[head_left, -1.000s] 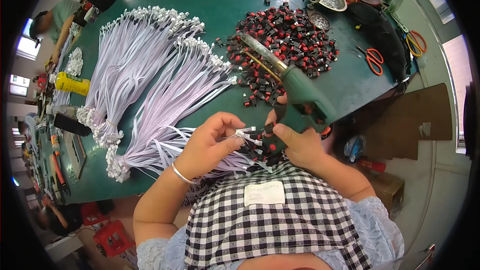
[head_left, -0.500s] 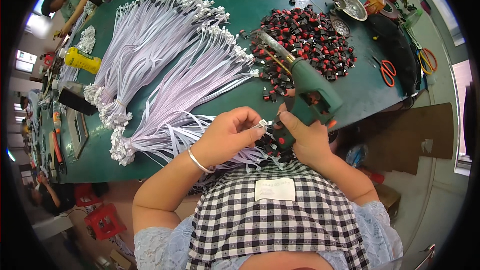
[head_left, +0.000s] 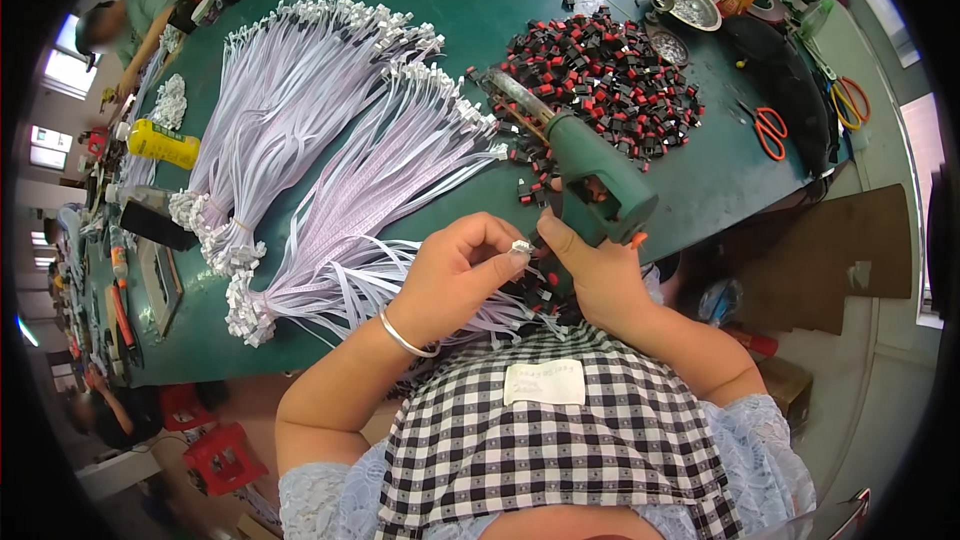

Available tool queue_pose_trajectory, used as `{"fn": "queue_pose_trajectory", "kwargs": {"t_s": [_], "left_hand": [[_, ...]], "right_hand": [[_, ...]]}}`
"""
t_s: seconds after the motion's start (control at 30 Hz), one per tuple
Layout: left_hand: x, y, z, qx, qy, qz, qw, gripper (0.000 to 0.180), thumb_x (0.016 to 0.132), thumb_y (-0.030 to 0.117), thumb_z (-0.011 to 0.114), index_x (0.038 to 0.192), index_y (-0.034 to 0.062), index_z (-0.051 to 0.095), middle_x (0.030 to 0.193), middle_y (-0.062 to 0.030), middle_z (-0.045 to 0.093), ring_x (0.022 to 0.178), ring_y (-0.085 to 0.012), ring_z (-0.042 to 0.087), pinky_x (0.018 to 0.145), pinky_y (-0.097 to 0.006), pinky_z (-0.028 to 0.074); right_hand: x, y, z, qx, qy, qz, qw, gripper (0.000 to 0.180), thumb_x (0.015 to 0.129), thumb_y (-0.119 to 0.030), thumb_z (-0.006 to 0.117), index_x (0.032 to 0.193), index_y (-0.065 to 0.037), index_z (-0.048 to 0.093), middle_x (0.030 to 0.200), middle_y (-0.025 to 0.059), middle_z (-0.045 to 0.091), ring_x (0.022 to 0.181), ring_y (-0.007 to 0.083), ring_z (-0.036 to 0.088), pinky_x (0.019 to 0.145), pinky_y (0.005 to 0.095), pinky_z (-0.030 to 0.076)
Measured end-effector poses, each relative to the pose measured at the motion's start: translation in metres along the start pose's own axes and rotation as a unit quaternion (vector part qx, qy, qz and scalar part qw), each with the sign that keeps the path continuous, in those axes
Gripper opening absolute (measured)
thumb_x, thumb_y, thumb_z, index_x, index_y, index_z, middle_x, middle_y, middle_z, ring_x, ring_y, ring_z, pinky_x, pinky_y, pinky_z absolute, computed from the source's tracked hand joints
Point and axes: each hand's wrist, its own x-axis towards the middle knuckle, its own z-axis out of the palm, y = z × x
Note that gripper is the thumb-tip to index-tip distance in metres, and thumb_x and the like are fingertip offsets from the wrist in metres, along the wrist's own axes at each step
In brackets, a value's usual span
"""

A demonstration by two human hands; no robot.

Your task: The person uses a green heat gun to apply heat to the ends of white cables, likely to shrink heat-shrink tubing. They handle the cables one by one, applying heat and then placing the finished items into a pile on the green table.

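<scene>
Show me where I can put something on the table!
Farther back, bare table lies between the white cables and red-black pile; also between that pile and the scissors. It's crowded with cables around the left hand.

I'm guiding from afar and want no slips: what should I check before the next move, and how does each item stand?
1. Connector pinched in the left hand: ok, at thumb and finger.
2. Right hand at the green tool: ok; firmness of grip, cannot tell.
3. Metal barrel aimed away from the left hand: ok, it points toward the black-and-red parts.
4. Barrel cool or hot: cannot tell.
5. White cables clear of the left hand: not ok, some run beneath it.
6. Scissors away from both hands: ok, they lie off to the right.
</scene>
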Motion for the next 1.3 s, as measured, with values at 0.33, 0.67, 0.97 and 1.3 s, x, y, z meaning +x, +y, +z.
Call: {"fn": "queue_pose_trajectory", "kwargs": {"t_s": [0.33, 0.67, 0.97, 1.3], "left_hand": [[0.002, -0.006, -0.002, -0.011, 0.012, 0.010, 1.000, 0.007, 0.079, 0.002, 0.056, 0.082, 0.0026, 0.050, 0.088, -0.0047, 0.053, 0.074, -0.0103, 0.053, 0.067, -0.024, 0.045], [0.003, -0.004, 0.002, 0.001, 0.038, 0.024, 0.999, 0.009, 0.078, -0.003, 0.054, 0.078, 0.0029, 0.047, 0.085, -0.0054, 0.052, 0.074, -0.0098, 0.052, 0.068, -0.024, 0.044], [0.004, -0.005, 0.005, 0.013, 0.059, 0.041, 0.997, 0.009, 0.076, 0.000, 0.056, 0.076, 0.0017, 0.048, 0.085, -0.0049, 0.055, 0.072, -0.0078, 0.050, 0.066, -0.022, 0.041], [0.004, -0.009, 0.005, -0.017, 0.079, 0.057, 0.995, 0.008, 0.076, -0.001, 0.055, 0.077, 0.0017, 0.047, 0.083, -0.0052, 0.055, 0.072, -0.0078, 0.050, 0.067, -0.022, 0.042]], "right_hand": [[0.002, -0.001, 0.002, 0.036, 0.017, 0.057, 0.998, 0.016, 0.083, -0.023, 0.058, 0.084, -0.007, 0.059, 0.072, -0.0030, 0.056, 0.061, 0.0051, 0.049, 0.055, 0.0206, 0.037], [0.002, 0.001, 0.008, 0.101, 0.057, 0.043, 0.992, 0.018, 0.079, -0.020, 0.063, 0.086, -0.004, 0.057, 0.072, -0.0013, 0.057, 0.063, 0.0054, 0.050, 0.055, 0.0226, 0.040], [0.004, -0.004, 0.010, 0.119, 0.059, 0.082, 0.988, 0.031, 0.077, -0.012, 0.065, 0.102, -0.004, 0.049, 0.089, 0.0023, 0.054, 0.074, 0.0085, 0.051, 0.061, 0.0244, 0.043], [0.003, -0.005, 0.013, 0.098, 0.071, 0.074, 0.990, 0.022, 0.075, -0.016, 0.066, 0.089, -0.003, 0.055, 0.076, 0.0011, 0.056, 0.062, 0.0053, 0.050, 0.052, 0.0225, 0.040]]}}
